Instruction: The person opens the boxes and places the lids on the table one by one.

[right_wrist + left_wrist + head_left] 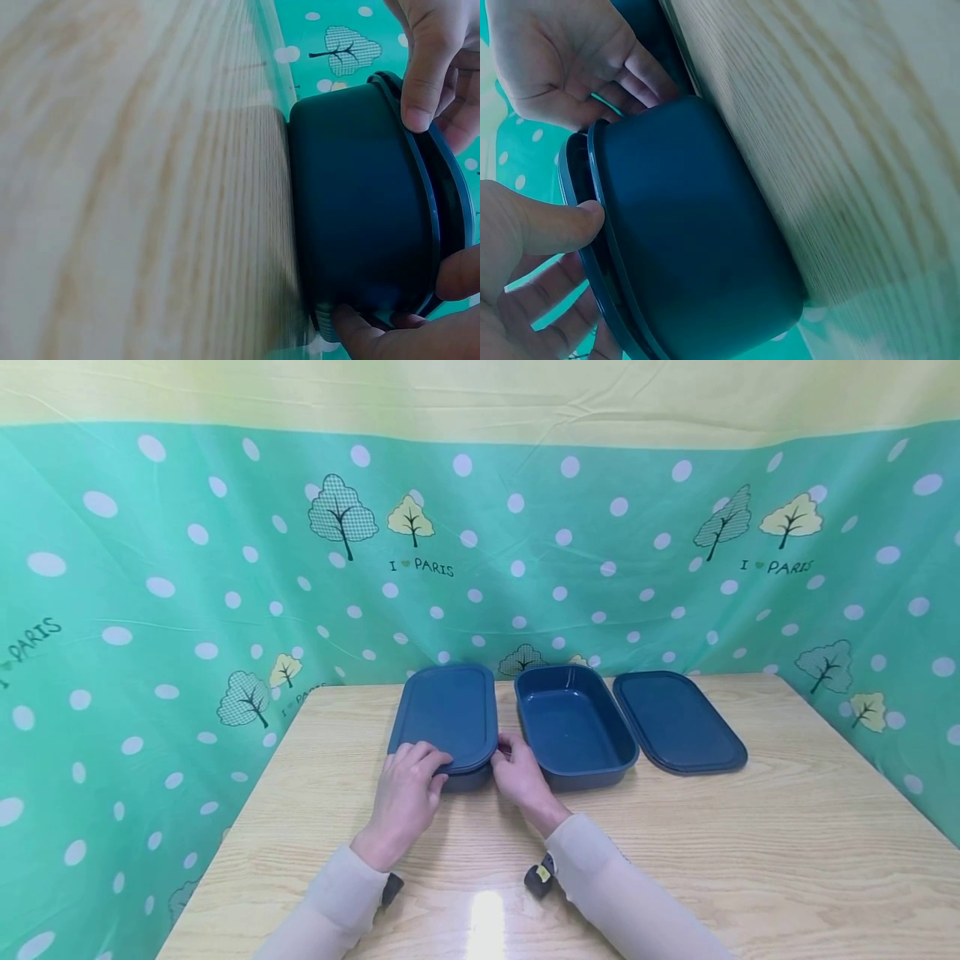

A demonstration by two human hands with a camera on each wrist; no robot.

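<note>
A dark blue rectangular food container [682, 225] stands on the table, with its blue lid [450, 710] lying over the top. Along the near end a thin gap shows between lid and container rim. My left hand [408, 785] pinches the lid's near edge, thumb at the front and the other fingers over the top. At the near right corner, my right hand [519, 774] grips the container, its thumb by the lid's edge and its fingers against the side wall [360, 217].
Just right of my right hand stands a second blue container [573, 718], uncovered, its inside bare. Beside it a matching lid [682, 722] lies on the wooden table [675, 868]. A green dotted curtain [525, 552] hangs behind the table and at both sides.
</note>
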